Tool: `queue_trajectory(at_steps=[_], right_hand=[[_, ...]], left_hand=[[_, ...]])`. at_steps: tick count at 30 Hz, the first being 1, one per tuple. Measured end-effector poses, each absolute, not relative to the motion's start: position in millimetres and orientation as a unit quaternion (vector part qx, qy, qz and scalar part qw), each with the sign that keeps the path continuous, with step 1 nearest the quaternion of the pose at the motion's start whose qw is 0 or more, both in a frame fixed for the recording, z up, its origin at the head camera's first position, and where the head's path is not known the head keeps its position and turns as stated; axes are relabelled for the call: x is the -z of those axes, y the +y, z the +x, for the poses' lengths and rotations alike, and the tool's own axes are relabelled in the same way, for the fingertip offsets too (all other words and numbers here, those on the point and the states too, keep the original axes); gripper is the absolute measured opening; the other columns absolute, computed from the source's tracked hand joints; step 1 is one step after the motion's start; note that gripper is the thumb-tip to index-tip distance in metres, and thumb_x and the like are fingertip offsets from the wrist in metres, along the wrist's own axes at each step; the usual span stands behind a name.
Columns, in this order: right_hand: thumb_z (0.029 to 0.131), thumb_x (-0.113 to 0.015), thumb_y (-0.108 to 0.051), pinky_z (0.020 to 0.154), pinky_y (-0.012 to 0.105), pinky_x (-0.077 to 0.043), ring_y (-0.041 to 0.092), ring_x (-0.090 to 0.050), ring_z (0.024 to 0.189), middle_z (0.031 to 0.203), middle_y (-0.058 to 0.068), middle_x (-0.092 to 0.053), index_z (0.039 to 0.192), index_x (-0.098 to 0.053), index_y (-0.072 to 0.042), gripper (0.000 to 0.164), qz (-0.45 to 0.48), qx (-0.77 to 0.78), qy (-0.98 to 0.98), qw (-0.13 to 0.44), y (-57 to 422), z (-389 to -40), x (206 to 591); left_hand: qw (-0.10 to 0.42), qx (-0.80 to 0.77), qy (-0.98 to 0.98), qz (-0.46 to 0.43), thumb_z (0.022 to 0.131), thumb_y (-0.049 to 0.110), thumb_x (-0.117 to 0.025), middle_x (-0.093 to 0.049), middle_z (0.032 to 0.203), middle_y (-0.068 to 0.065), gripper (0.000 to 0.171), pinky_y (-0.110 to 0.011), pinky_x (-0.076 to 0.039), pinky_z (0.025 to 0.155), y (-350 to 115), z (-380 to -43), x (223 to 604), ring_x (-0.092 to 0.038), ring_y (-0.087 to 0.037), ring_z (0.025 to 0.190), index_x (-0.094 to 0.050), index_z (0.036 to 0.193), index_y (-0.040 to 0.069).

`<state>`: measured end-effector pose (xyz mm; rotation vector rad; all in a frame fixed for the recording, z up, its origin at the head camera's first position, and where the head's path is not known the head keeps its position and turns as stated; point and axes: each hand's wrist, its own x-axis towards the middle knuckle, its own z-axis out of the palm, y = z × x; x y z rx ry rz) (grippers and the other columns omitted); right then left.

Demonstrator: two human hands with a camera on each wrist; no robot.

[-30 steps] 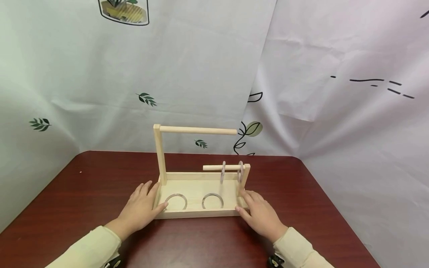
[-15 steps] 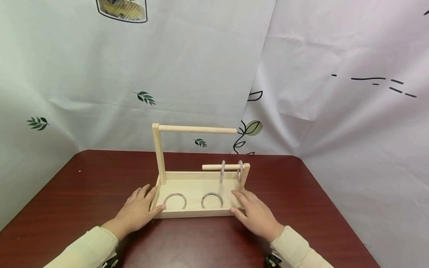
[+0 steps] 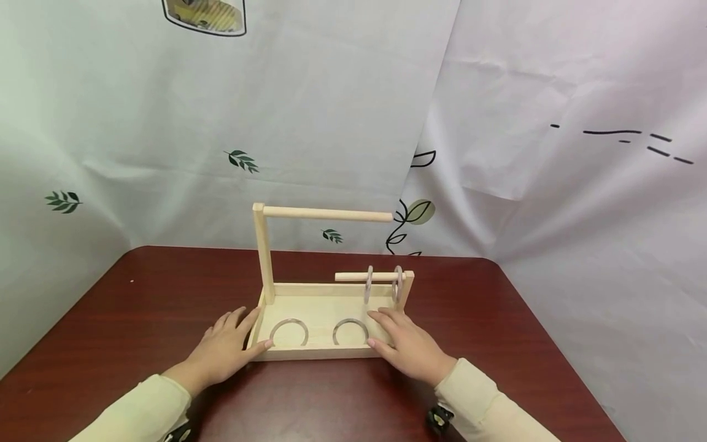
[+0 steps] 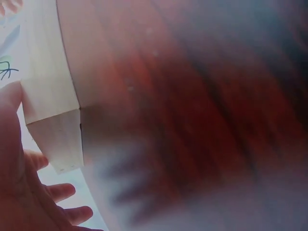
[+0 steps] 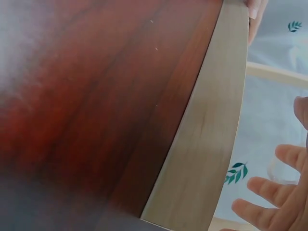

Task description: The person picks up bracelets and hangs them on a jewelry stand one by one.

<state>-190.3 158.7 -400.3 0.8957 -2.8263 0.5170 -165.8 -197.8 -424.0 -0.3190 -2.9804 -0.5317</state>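
A pale wooden tray stand (image 3: 315, 354) lies on the table. Two greyish bangles, a left one (image 3: 289, 321) and a right one (image 3: 350, 320), lie in its front part, their near edges hidden by the front wall. Two more, an inner bangle (image 3: 368, 288) and an outer bangle (image 3: 399, 269), hang on the low peg (image 3: 349, 277). My left hand (image 3: 221, 350) rests at the tray's left end, fingers spread, thumb over the front rim. Over the tray's front right part is my right hand (image 3: 411, 347), fingers extended, thumb at the front rim beside the right bangle.
A tall post (image 3: 264, 255) at the tray's left carries a long bare bar (image 3: 326, 214) reaching right. The dark red table (image 3: 309, 399) ends at a white patterned curtain (image 3: 342, 123) behind. In the right wrist view the tray's front wall (image 5: 202, 120) runs along the table.
My right hand has moved left from the tray's right end to over its inside, close to the right bangle. The left hand stays at the left end, having shifted only slightly.
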Motion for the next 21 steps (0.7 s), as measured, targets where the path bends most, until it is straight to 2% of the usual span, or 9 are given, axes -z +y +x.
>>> queue_trajectory(at_steps=[7, 21], right_hand=[[0.096, -0.055, -0.045, 0.097, 0.049, -0.045, 0.031, -0.048, 0.128, 0.138, 0.01, -0.051, 0.139, -0.051, -0.016, 0.053, 0.317, -0.162, -0.934, 0.027, 154.5, -197.3, 396.5], [0.097, -0.053, -0.046, 0.1, 0.044, -0.042, 0.021, -0.051, 0.124, 0.135, 0.008, -0.054, 0.14, -0.05, -0.014, 0.053, 0.343, -0.195, -0.915, -0.086, 143.5, -222.6, 383.8]], left_hand=[[0.037, 0.179, -0.978, -0.097, 0.091, 0.059, -0.054, -0.041, 0.139, -0.031, 0.079, -0.071, -0.035, 0.088, -198.6, -164.5, 426.4, -0.038, -0.054, 0.126, -0.037, 0.148, 0.008], [0.039, 0.191, -0.975, -0.102, 0.089, 0.058, -0.057, -0.042, 0.137, -0.033, 0.08, -0.068, -0.039, 0.088, -198.1, -166.7, 426.2, -0.04, -0.054, 0.125, -0.038, 0.148, 0.007]])
